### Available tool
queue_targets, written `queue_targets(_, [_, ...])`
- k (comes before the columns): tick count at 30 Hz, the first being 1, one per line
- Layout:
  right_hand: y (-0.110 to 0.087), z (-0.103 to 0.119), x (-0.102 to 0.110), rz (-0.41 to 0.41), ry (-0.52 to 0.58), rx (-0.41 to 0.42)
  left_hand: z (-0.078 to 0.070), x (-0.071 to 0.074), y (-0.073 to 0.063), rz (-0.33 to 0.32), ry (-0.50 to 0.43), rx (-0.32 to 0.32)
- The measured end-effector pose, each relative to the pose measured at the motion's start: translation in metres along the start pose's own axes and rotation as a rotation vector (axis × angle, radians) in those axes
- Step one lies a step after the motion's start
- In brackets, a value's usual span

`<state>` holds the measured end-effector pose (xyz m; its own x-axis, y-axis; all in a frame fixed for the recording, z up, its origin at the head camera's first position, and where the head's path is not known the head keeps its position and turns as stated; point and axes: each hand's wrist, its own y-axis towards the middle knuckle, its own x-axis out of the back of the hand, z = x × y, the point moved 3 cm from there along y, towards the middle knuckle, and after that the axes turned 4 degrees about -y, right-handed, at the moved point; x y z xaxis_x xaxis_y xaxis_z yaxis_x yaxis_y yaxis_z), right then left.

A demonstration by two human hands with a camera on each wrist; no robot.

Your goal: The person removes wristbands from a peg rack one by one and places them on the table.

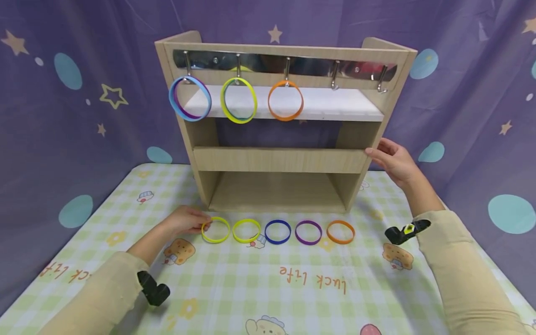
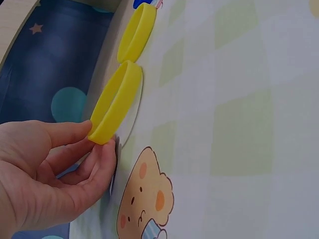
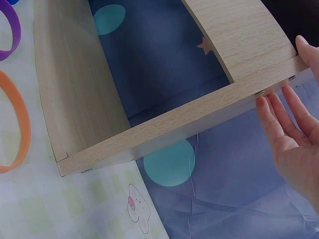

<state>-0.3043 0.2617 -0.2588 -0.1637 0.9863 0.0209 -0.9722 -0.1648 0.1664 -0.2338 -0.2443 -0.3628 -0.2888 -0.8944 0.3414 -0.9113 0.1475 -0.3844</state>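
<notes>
My left hand pinches the near edge of a yellow wristband between thumb and fingertips, at the left end of a row on the table. Beside it lie a second yellow wristband, a blue one, a purple one and an orange one. My right hand holds the right side panel of the wooden rack, thumb on its front edge and fingers against its outer face.
A metal hook strip runs along the rack's top. From its hooks hang a light blue wristband over a purple one, a yellow wristband over a green one, and an orange wristband. The two right hooks are bare. A checked cloth covers the table.
</notes>
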Motion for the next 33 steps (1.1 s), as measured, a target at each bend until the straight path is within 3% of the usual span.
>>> queue_targets(10, [0.000,0.000,0.000,-0.001,-0.024,-0.021,0.001,0.001,-0.003,-0.022,0.030,0.000])
queue_targets(20, [0.000,0.000,0.000,-0.001,-0.023,-0.009,-0.007,0.004,-0.007,-0.105,0.142,-0.035])
queue_targets(27, [0.001,0.000,0.000,0.009,0.020,0.005,-0.025,0.007,-0.016,-0.132,0.265,-0.143])
queue_targets(33, [0.000,0.001,0.000,0.013,0.004,-0.006,-0.053,0.003,-0.020,-0.151,0.333,-0.195])
